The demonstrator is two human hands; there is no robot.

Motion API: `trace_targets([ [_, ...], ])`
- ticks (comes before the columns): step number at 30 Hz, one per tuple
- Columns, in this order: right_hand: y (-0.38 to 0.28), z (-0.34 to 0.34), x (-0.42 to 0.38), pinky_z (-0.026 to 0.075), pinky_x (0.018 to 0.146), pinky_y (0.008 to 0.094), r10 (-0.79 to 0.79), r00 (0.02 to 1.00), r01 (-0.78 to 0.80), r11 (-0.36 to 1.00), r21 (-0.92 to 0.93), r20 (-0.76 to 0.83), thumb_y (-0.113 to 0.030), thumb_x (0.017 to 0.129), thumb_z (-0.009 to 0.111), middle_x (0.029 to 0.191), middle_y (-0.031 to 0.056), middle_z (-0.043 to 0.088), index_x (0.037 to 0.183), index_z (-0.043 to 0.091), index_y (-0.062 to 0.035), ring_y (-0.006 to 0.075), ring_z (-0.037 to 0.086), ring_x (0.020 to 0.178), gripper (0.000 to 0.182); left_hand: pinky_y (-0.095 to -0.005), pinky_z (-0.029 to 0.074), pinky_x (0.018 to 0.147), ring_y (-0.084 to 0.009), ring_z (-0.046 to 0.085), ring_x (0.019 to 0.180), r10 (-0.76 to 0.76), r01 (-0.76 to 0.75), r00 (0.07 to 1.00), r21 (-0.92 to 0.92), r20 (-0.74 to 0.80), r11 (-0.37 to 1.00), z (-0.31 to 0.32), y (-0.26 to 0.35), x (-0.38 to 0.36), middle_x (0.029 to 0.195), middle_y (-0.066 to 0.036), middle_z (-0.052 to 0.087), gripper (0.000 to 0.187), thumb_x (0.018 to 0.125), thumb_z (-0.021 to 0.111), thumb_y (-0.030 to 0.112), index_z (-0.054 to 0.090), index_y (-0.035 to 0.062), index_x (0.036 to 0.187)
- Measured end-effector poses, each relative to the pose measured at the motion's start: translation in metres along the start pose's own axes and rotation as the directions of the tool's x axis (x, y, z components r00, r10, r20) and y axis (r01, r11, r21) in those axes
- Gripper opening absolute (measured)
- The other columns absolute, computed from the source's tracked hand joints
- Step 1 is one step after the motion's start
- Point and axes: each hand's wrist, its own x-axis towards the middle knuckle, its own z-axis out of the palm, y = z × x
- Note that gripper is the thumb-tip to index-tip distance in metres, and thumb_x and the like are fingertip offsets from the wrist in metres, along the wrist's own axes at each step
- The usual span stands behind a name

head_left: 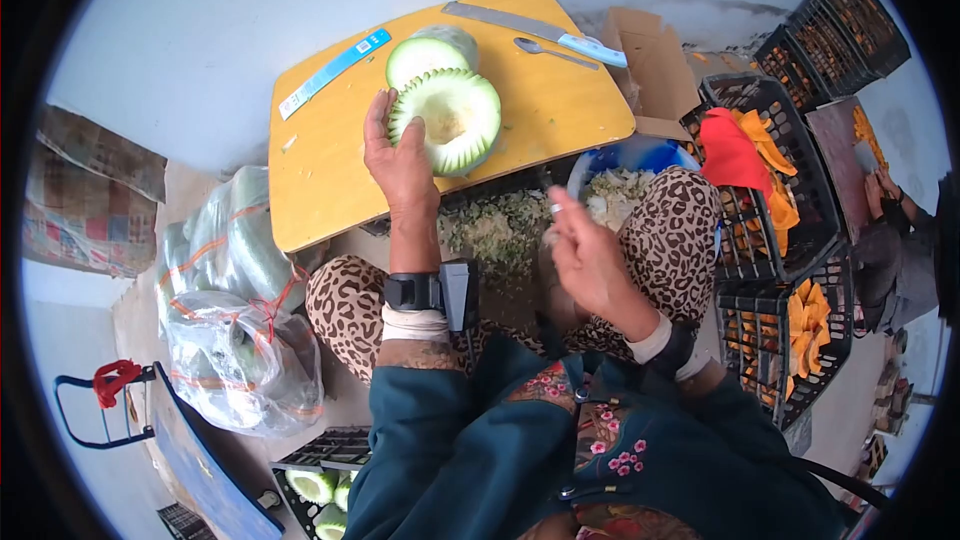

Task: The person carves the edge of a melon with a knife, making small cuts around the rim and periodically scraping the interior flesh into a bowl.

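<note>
My left hand [402,155] grips the near side of a hollowed winter melon piece [470,100], thumb at its rim and fingers around the outside. Notches run along part of the melon's green rim, and its pale inside faces me. Right behind it on the yellow table [330,180] lies another cut winter melon piece [425,58]. My right hand [592,260] hovers off the table's near edge, above my lap, with its fingers curled together. A small whitish bit shows at its fingertips; I cannot tell what it is.
A large knife [530,25], a spoon [555,52] and a blue-white strip [335,73] lie on the table. Peelings [500,235] fill the space below, beside a blue basin [600,162]. Bagged melons [230,310] stand left; black crates [760,270] with orange pieces stand right, near another person [895,240].
</note>
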Motion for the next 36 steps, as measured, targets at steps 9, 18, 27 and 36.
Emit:
trace_targets([
  [9,-0.02,0.001,0.002,0.05,0.075,0.0335,-0.172,0.985,0.172,0.985,0.004,-0.016,0.008,0.085,0.046,0.091,0.0181,0.06,0.137,0.038,0.0035,0.027,0.063,0.083,0.053,-0.0325,0.04,0.101,-0.0215,0.049,0.119,-0.001,0.001,1.0,-0.056,0.007,0.998,0.001,-0.001,0.001,0.133,-0.014,0.049,0.053,0.08,0.053,-0.009,0.043,-0.005,0.132],
  [18,-0.022,-0.001,0.004,0.051,0.076,0.0353,-0.196,0.978,0.196,0.98,-0.007,0.068,0.008,0.085,0.046,0.097,0.0203,0.061,0.134,0.041,0.0037,0.0289,0.063,0.085,0.05,-0.0321,0.04,0.102,-0.0215,0.049,0.12,-0.014,0.015,1.0,-0.018,0.024,1.0,0.0,0.003,0.002,0.132,-0.015,0.05,0.053,0.081,0.055,-0.008,0.044,-0.0042,0.132],
  [27,-0.024,-0.002,0.005,0.051,0.076,0.0356,-0.17,0.982,0.171,0.985,0.003,0.08,0.009,0.084,0.047,0.094,0.0201,0.061,0.134,0.041,0.0032,0.0292,0.063,0.084,0.051,-0.032,0.04,0.102,-0.0214,0.049,0.12,-0.026,0.028,0.999,-0.042,0.035,0.999,-0.001,0.003,0.003,0.132,-0.014,0.05,0.052,0.081,0.055,-0.008,0.044,-0.0038,0.132],
  [36,-0.028,-0.004,0.004,0.05,0.073,0.0358,-0.174,0.979,0.176,0.984,-0.009,0.105,0.01,0.083,0.047,0.092,0.0195,0.061,0.134,0.041,0.0031,0.0305,0.063,0.082,0.051,-0.0319,0.04,0.102,-0.0213,0.049,0.12,-0.035,0.036,0.999,-0.037,0.034,0.999,0.0,0.005,0.003,0.132,-0.014,0.051,0.053,0.081,0.055,-0.007,0.044,-0.0037,0.132],
])
